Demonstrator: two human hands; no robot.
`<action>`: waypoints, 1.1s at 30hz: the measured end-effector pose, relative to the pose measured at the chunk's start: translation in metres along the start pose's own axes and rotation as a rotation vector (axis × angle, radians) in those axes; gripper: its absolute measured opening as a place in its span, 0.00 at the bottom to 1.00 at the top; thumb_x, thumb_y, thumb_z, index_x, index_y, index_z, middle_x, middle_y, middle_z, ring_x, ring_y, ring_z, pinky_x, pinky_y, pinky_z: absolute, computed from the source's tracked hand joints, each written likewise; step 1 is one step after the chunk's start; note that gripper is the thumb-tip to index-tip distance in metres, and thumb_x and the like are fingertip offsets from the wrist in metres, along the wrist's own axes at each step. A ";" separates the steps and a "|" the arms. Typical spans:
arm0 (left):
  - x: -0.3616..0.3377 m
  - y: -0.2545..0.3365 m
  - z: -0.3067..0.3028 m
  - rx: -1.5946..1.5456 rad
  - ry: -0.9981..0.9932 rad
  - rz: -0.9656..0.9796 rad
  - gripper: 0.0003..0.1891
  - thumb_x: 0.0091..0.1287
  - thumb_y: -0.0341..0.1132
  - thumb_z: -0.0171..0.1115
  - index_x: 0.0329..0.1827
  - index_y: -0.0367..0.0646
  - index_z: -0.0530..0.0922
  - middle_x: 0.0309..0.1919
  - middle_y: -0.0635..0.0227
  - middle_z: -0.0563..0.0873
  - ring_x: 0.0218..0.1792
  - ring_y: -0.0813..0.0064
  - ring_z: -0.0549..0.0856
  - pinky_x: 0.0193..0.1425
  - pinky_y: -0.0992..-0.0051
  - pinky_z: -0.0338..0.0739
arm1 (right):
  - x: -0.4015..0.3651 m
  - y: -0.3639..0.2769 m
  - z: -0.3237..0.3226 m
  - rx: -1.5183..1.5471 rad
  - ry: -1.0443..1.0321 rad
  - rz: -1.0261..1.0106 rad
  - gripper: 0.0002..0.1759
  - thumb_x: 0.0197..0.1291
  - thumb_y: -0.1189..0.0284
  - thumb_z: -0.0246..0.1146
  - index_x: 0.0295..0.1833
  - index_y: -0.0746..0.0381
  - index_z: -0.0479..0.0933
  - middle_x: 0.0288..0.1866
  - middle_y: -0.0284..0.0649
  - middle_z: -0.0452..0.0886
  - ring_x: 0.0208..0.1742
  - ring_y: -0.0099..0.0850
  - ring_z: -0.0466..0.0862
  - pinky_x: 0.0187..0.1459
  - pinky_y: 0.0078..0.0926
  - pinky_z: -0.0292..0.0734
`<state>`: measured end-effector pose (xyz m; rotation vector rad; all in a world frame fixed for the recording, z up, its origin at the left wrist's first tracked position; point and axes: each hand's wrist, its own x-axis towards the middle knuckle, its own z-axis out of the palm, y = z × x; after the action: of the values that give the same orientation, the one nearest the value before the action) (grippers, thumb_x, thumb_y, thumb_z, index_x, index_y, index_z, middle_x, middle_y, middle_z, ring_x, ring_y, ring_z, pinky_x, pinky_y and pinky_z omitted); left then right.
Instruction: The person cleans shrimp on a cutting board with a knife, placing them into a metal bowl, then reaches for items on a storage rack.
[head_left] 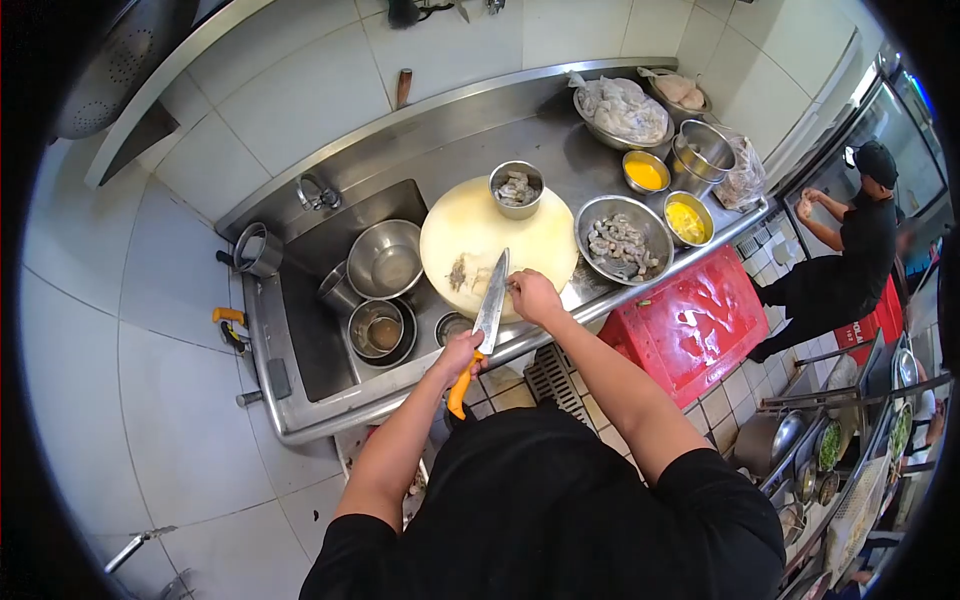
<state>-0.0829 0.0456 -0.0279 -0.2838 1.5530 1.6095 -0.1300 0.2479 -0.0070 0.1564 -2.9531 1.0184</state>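
Observation:
My left hand [461,356] is wrapped round the orange handle of a kitchen knife [491,305], whose blade points away from me over the round cutting board [447,225]. Close to the blade's right side, my right hand [537,297] has its fingers pinched together at a small pale piece that looks like a shrimp, mostly hidden by the fingertips. Greyish scraps [458,272] lie on the board left of the knife. A steel container [516,205] holding peeled shrimp stands on the board's far part. Right of the board, a steel bowl [590,212] contains more shrimp.
The sink [305,310] on the left holds several steel pots and bowls. At the back right stand a bowl of bagged food [625,108] and bowls of yellow liquid [646,173]. A red bin lid [690,320] is below the counter edge. A person [860,235] stands farther right.

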 end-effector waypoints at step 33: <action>-0.056 0.013 -0.029 0.427 0.199 0.022 0.14 0.72 0.43 0.45 0.38 0.41 0.71 0.19 0.65 0.78 0.10 0.78 0.72 0.13 0.75 0.68 | 0.012 0.012 -0.027 -0.022 -0.191 -0.247 0.15 0.48 0.77 0.62 0.45 0.57 0.78 0.51 0.46 0.76 0.47 0.45 0.79 0.50 0.36 0.76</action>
<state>-0.0694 -0.0014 0.0139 -0.1968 2.0107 1.2524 -0.1437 0.2727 0.0080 0.6338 -3.0055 0.9869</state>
